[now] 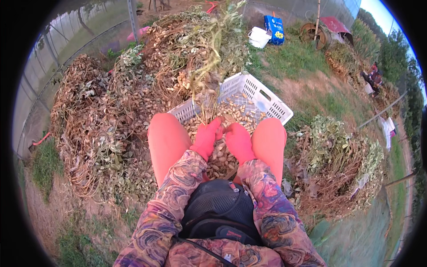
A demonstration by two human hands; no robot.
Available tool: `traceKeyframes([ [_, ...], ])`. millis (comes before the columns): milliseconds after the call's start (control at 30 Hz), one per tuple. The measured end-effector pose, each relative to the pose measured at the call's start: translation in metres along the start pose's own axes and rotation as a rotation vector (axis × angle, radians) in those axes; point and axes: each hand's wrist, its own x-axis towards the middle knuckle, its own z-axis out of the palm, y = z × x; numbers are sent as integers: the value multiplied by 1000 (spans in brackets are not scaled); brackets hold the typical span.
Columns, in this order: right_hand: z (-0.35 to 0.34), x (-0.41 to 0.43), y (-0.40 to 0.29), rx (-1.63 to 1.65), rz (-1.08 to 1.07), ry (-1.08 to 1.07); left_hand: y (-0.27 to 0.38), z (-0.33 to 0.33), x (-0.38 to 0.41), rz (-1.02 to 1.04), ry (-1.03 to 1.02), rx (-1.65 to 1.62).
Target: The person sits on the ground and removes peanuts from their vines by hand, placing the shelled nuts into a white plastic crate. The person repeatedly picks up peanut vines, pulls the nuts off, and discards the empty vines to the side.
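My left hand [204, 139], in a pinkish-red glove, grips the lower end of a peanut plant [210, 65]. Its stems and leaves rise away from me above a white plastic crate [279, 106]. Close beside it, my right hand [239, 141] wears a matching glove, with its fingers curled inward at the plant's root end. Whether a peanut lies between those fingers is hidden. Loose peanuts in their shells [222, 160] cover the near part of the crate and the space between my knees. Toward its far corner, the crate's mesh bottom shows through.
A large heap of pulled peanut plants [110, 110] lies to the left and ahead. Another pile [337, 160] is at the right. Farther off stand a white bucket [259, 37] and a blue bag [275, 30]. A person [374, 78] sits at the far right.
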Motion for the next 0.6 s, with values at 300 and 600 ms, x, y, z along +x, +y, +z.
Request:
traceKeyframes([
  [300, -15, -4, -6, 571, 37, -148, 5, -21, 19, 126, 61, -219],
  [600, -9, -18, -16, 330, -116, -324, 3, -6, 11, 128, 128, -172],
])
